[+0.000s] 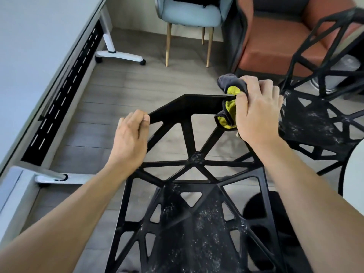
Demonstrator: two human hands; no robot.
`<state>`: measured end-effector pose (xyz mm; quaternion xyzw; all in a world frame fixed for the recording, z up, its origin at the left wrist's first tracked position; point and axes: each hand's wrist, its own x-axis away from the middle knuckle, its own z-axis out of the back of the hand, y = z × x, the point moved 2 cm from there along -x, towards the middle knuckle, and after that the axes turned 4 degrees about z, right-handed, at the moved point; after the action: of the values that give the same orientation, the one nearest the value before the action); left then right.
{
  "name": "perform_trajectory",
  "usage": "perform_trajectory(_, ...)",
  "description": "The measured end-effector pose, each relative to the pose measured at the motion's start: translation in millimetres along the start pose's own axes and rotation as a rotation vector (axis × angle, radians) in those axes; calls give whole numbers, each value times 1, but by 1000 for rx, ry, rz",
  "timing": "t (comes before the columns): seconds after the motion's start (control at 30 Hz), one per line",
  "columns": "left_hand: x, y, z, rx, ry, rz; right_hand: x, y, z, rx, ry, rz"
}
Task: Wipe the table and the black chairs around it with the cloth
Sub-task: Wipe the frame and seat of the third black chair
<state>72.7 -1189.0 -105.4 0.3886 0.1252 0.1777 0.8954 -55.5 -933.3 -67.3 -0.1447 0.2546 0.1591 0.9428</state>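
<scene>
A black lattice chair point(194, 162) stands right below me, its seat speckled with pale dust. My left hand point(131, 138) grips the left end of the chair's top rail. My right hand point(256, 111) holds a grey and yellow cloth point(229, 113), bunched up and pressed against the right end of that rail. A second black chair point(315, 119) stands to the right, its seat dusty too. The edge of a round white table point(354, 174) shows at the far right.
A long white desk point(39, 56) on wheeled legs runs along the left. Across the wooden floor stand a light blue armchair point(191, 14) and an orange armchair point(275, 46). A dark round shape lies on the floor under the near chair.
</scene>
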Motion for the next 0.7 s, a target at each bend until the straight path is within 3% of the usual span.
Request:
perform_trajectory(0.13, 12, -18, 8, 204, 50, 169, 33, 1, 15, 11, -3, 142)
perform_trajectory(0.23, 20, -34, 19, 319, 66, 247, 41, -11, 24, -282, 148, 35)
perform_trajectory(0.33, 18, -41, 27, 378, 63, 269, 54, -52, 14, -434, 272, 47)
perform_trajectory(0.4, 17, -42, 31, 458, 39, 290, 64, -84, -14, -472, 245, 60)
perform_trajectory(0.57, 9, -47, 36, 548, -78, 311, 87, -149, -63, -627, 291, -127)
perform_trajectory(0.7, 6, -54, 38, 587, -132, 298, 145, -209, -86, -704, 81, -23)
